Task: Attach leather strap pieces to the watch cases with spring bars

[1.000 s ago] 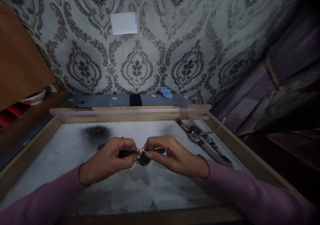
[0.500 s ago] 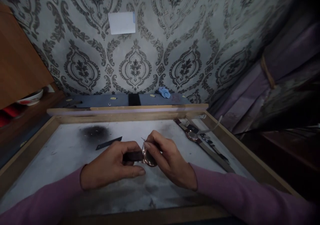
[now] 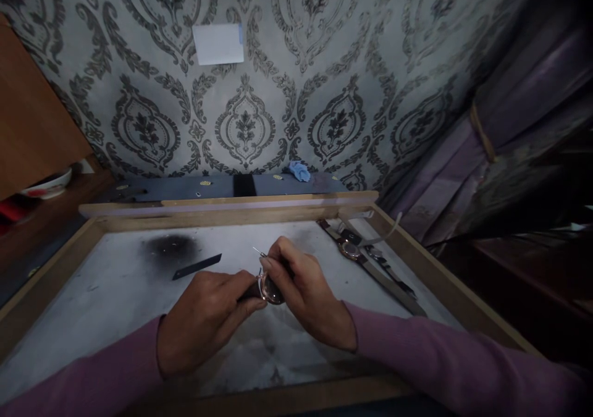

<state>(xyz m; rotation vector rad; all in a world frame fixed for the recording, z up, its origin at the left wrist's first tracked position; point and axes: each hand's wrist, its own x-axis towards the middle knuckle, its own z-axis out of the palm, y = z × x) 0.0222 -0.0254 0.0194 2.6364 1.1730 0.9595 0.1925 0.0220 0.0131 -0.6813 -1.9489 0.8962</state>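
My left hand (image 3: 204, 318) is closed, its thumb and fingers pinching a dark watch strap (image 3: 251, 291) beside the case. The wristwatch (image 3: 272, 290) has a round, rose-gold rimmed case and a dark face. Around the case's right side curls my right hand (image 3: 310, 290), also closed. A thin metal tool (image 3: 258, 252) pokes out between its thumb and index finger, pointing up and left; its other end is hidden in the hand. Both hands hold the watch just above the white tray surface (image 3: 250, 343). The right fingers cover part of the face.
A dark flat strip (image 3: 197, 267) lies left of the hands. At the right lie several watches, one with a rose-gold case (image 3: 349, 250) and a long strap. Wooden rims (image 3: 231, 215) border the tray. Behind them sits a crumpled blue cloth (image 3: 299, 171) near the patterned wall.
My left thumb and fingers have closed together on the strap near the case; before, they were farther apart. The metal tool now sticks out farther left. The view has shifted slightly.
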